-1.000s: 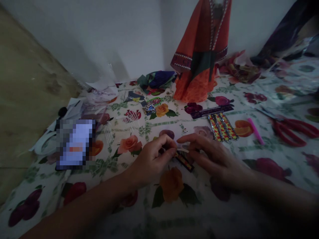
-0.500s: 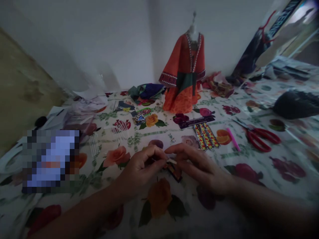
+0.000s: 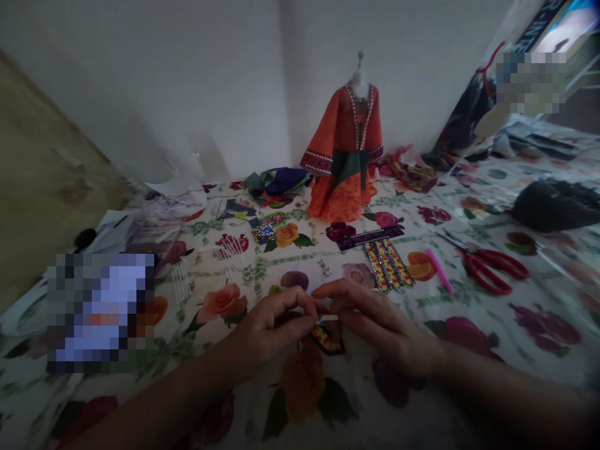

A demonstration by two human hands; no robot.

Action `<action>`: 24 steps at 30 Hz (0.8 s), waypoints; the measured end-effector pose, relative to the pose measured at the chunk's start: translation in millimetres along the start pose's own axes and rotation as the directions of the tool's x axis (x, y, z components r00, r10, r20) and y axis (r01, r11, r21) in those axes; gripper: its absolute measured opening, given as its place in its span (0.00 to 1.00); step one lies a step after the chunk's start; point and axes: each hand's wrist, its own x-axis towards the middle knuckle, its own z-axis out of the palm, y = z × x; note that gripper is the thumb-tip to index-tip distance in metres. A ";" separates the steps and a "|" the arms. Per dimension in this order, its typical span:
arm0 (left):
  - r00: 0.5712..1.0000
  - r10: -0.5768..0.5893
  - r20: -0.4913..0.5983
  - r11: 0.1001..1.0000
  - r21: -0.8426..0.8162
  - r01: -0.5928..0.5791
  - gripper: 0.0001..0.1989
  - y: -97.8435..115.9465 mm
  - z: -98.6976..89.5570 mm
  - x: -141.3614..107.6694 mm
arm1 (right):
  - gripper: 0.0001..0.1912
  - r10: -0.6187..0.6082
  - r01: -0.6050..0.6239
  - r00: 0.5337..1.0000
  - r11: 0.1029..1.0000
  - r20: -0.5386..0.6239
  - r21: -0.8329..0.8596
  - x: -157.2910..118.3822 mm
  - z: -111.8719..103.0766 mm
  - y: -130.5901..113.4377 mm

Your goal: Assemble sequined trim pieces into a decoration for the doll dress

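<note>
My left hand (image 3: pixel 276 328) is closed in a pinch, thumb and index finger together, at the edge of a small dark-bordered, red-and-yellow patterned strip (image 3: pixel 330 340). Facing it, my right hand (image 3: pixel 377 322) has its fingers bent and drawn together around one end of a thin white sliver (image 3: pixel 327 317). The sliver spans the narrow gap between the two hands, just above the patterned piece. My fingers partly hide both small things.
Ahead stands a small dress form in an orange-and-green dress (image 3: pixel 347 156). Yellow-red trims (image 3: pixel 389 265), a dark beaded band (image 3: pixel 370 237), a pink stick (image 3: pixel 439 271) and red-handled scissors (image 3: pixel 497 269) lie to the right. A blurred-out screen (image 3: pixel 103 312) is at left.
Both hands stay close together, and the right fingers have shifted slightly. More of the patterned strip shows below my fingertips. The whole view has tilted up a little.
</note>
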 end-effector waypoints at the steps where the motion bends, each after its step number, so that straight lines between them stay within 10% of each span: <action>1: 1.000 0.002 -0.002 1.000 0.007 -0.002 0.06 0.4 0.1 0.3 | 0.16 -0.001 0.001 1.000 1.000 0.003 0.000 -0.1 -0.4 -0.3; 10: 0.995 0.011 -0.094 0.998 0.065 -0.005 0.07 -4.1 -6.7 3.4 | 0.16 -0.061 0.039 0.977 0.993 -0.203 -0.114 6.8 -14.1 -2.6; 18: 0.971 -0.089 -0.224 0.995 0.019 0.095 0.10 -9.7 -5.8 6.0 | 0.13 -0.212 0.037 0.821 0.946 -0.531 -0.321 -7.3 -47.7 -64.8; 24: 0.958 -0.115 -0.264 0.993 -0.065 0.101 0.11 -8.3 -4.3 6.7 | 0.18 -0.076 -0.300 0.894 0.632 -0.442 -0.714 -47.5 -102.9 -62.9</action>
